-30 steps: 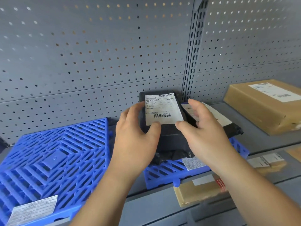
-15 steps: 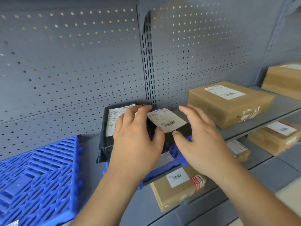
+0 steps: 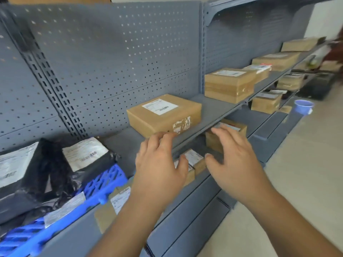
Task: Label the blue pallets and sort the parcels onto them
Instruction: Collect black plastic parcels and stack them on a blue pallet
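Black poly parcels with white shipping labels lie on a blue pallet at the lower left; a paper label sits on the pallet's front edge. My left hand and my right hand hover side by side in front of the shelf, fingers spread and holding nothing. The left fingertips are close to a brown cardboard parcel with a white label on the grey shelf. The right hand is in front of a cardboard parcel on the shelf below.
More cardboard parcels stand further right along the shelf and on the lower shelf. Small boxes lie under my hands, another below the pallet. A blue cup stands near the floor at right. Perforated grey panels back the shelving.
Both hands have let go of the black parcel, which now lies on the blue pallet. The view and the hands have swung right toward the cardboard parcels.
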`<state>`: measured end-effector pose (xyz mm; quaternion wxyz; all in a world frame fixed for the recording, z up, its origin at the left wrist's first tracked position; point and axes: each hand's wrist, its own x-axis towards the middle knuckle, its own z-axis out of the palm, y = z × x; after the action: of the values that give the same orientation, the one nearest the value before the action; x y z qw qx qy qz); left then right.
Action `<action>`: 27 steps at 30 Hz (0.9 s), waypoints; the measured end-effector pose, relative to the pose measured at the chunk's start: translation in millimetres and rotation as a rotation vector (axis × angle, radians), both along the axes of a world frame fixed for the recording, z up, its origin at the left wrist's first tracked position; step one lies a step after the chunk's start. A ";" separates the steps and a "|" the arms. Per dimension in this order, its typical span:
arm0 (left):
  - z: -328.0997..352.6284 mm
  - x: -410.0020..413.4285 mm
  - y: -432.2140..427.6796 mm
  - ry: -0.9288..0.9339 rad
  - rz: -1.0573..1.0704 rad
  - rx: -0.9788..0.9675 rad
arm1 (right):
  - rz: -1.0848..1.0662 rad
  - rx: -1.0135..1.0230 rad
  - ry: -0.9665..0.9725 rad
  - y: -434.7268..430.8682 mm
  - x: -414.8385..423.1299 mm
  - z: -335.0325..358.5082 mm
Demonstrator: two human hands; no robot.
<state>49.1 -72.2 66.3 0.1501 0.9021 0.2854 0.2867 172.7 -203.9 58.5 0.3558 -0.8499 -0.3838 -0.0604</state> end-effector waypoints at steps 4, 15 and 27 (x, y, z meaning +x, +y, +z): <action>-8.8 66.0 -45.2 0.015 -0.131 -0.012 | -0.114 -0.029 0.014 -56.0 42.8 -7.5; -49.6 230.7 -129.1 0.170 -0.429 -0.007 | -0.451 -0.105 0.120 -164.8 150.0 -35.8; -84.3 436.9 -154.5 0.227 -0.709 -0.057 | -0.717 -0.246 0.206 -192.7 320.9 -73.5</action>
<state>486.0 -226.7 -18.1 0.2326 0.9665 -0.0221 0.1068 493.6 -396.6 -15.0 0.2443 -0.9680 -0.0293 -0.0488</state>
